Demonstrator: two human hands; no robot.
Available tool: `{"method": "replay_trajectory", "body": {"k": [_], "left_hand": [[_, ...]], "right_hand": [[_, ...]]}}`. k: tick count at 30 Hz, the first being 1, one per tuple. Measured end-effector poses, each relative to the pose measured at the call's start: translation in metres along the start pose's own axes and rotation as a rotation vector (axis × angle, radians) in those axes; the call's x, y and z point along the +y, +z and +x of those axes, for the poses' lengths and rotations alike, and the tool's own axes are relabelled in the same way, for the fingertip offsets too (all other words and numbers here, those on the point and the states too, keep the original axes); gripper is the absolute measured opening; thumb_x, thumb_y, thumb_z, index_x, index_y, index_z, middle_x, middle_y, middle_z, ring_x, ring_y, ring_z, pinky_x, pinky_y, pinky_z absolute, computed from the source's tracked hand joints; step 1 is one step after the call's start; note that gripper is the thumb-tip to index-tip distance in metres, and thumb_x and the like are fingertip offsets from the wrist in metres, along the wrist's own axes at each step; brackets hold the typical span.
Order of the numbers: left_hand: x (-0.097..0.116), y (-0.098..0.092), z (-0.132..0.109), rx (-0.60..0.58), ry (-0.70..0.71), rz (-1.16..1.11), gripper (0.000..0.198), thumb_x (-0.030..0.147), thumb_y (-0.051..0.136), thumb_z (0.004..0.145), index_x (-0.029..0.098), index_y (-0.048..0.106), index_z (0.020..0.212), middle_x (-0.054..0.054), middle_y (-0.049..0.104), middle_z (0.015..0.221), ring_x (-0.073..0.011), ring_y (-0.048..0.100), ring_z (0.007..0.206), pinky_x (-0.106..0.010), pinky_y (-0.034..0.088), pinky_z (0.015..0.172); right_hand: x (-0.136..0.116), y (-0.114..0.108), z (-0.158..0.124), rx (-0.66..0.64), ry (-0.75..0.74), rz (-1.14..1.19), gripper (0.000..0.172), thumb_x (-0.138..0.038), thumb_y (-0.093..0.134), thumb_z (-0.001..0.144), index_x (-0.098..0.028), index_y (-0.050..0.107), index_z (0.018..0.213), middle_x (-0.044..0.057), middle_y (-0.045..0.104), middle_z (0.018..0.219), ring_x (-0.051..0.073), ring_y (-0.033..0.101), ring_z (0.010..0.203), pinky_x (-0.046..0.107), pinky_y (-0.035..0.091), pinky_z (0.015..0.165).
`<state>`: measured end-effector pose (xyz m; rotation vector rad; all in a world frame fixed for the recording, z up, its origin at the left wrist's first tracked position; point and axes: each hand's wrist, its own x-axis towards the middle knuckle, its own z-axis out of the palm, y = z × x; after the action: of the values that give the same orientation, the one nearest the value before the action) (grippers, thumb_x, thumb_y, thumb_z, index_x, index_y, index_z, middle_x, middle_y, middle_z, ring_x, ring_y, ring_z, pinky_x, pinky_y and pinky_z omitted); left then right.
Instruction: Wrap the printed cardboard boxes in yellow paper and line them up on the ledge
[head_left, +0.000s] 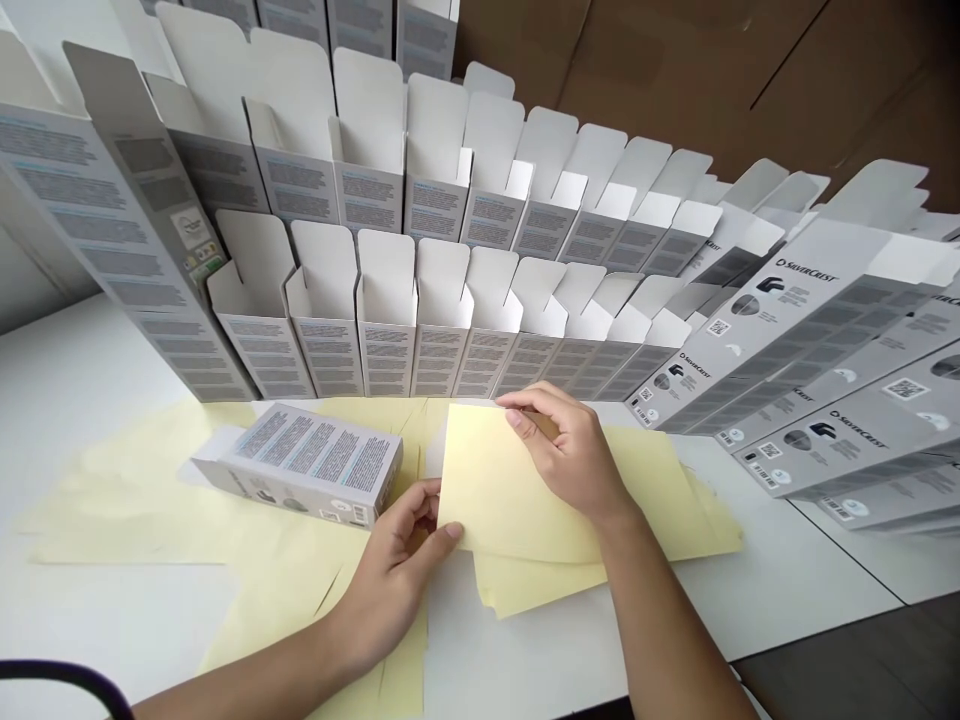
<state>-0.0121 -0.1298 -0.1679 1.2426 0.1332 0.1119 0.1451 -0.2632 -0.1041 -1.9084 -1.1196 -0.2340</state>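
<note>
A pale yellow paper sheet [510, 490] is held up a little at its left side, above other yellow sheets [536, 585] on the white table. My left hand [405, 570] pinches its lower left edge between thumb and fingers. At the top edge, my right hand [562, 450] grips the same sheet with thumb and fingertips. Just left of the sheet lies a grey-white printed carton [315, 455] on its side, one end flap open to the left. More yellow paper [300, 600] spreads beneath the carton and my left hand.
Rows of upright open-topped cartons [390, 350] line the back of the table [525, 660]. More cartons with SilverCrest printing [750, 310] stand and lean at the right. A tall carton [112, 240] stands at the left. Brown cardboard [675, 80] lies behind. A black curved object [67, 672] shows lower left.
</note>
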Motion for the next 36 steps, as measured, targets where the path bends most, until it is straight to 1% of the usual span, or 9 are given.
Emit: {"method": "replay_trajectory", "body": {"k": [5,8,11,16,18,21,25,29,36], "left_hand": [[-0.002,-0.002,0.001,-0.014,-0.045,-0.025,0.033,0.042,0.056,0.091,0.019,0.060,0.115,-0.010,0.061,0.118,-0.0228,0.056,0.105,-0.035,0.045,0.089],[-0.002,-0.002,0.001,0.022,-0.027,-0.017,0.035,0.043,0.057,0.090,0.019,0.058,0.115,-0.010,0.061,0.118,-0.0230,0.056,0.105,-0.034,0.045,0.088],[0.001,0.000,0.000,0.030,-0.021,-0.067,0.035,0.041,0.058,0.090,0.021,0.055,0.118,-0.009,0.059,0.122,-0.0223,0.054,0.110,-0.032,0.045,0.089],[0.007,0.002,-0.003,0.056,-0.049,-0.104,0.031,0.043,0.052,0.093,0.023,0.055,0.117,-0.007,0.055,0.125,-0.0208,0.053,0.110,-0.029,0.046,0.085],[0.007,0.002,-0.003,0.056,-0.034,-0.101,0.031,0.044,0.052,0.093,0.023,0.055,0.116,-0.007,0.055,0.124,-0.0208,0.053,0.109,-0.029,0.046,0.084],[0.006,0.002,-0.002,0.039,0.003,-0.085,0.031,0.043,0.052,0.093,0.023,0.055,0.116,-0.007,0.056,0.122,-0.0203,0.054,0.106,-0.030,0.046,0.085],[0.004,0.002,-0.002,0.050,0.076,-0.003,0.027,0.042,0.051,0.094,0.022,0.056,0.111,-0.007,0.057,0.119,-0.0199,0.053,0.105,-0.031,0.044,0.089],[0.001,0.002,-0.003,0.074,0.140,0.068,0.024,0.040,0.050,0.095,0.019,0.057,0.105,-0.007,0.060,0.109,-0.0185,0.054,0.099,-0.030,0.043,0.087],[-0.001,0.001,-0.003,0.060,0.190,0.099,0.022,0.037,0.049,0.096,0.018,0.057,0.102,-0.007,0.059,0.106,-0.0180,0.052,0.096,-0.029,0.043,0.084]], "right_hand": [[-0.014,0.004,-0.006,-0.046,-0.067,0.029,0.017,-0.016,0.051,0.093,-0.020,0.066,0.100,0.003,0.063,0.092,0.013,0.060,0.084,0.025,0.048,0.070],[-0.018,0.004,-0.008,-0.047,-0.090,0.049,0.019,-0.013,0.050,0.093,-0.020,0.066,0.101,0.002,0.064,0.094,0.013,0.060,0.086,0.025,0.048,0.073],[-0.019,0.004,-0.008,-0.064,-0.087,0.041,0.019,-0.012,0.050,0.092,-0.020,0.065,0.101,0.002,0.064,0.093,0.013,0.059,0.086,0.025,0.048,0.073],[-0.017,0.005,-0.009,-0.189,-0.061,0.006,0.021,-0.010,0.048,0.093,-0.020,0.065,0.100,0.002,0.065,0.094,0.013,0.060,0.088,0.026,0.049,0.075],[-0.018,0.007,-0.010,-0.184,-0.095,-0.035,0.021,-0.009,0.049,0.092,-0.020,0.066,0.100,0.003,0.065,0.095,0.014,0.059,0.090,0.028,0.049,0.078],[-0.023,0.011,-0.012,-0.143,-0.225,-0.072,0.019,-0.010,0.054,0.089,-0.020,0.067,0.098,0.005,0.064,0.098,0.017,0.058,0.094,0.034,0.048,0.085],[-0.028,0.019,-0.014,-0.204,-0.349,-0.092,0.017,-0.012,0.060,0.084,-0.021,0.069,0.095,0.007,0.064,0.099,0.020,0.056,0.097,0.038,0.049,0.086],[-0.029,0.024,-0.015,-0.265,-0.365,-0.078,0.019,-0.009,0.062,0.080,-0.020,0.069,0.094,0.007,0.065,0.099,0.020,0.054,0.097,0.039,0.049,0.087],[-0.030,0.025,-0.014,-0.314,-0.352,0.031,0.017,-0.007,0.061,0.080,-0.018,0.066,0.091,0.007,0.064,0.096,0.019,0.056,0.097,0.036,0.050,0.086]]}}
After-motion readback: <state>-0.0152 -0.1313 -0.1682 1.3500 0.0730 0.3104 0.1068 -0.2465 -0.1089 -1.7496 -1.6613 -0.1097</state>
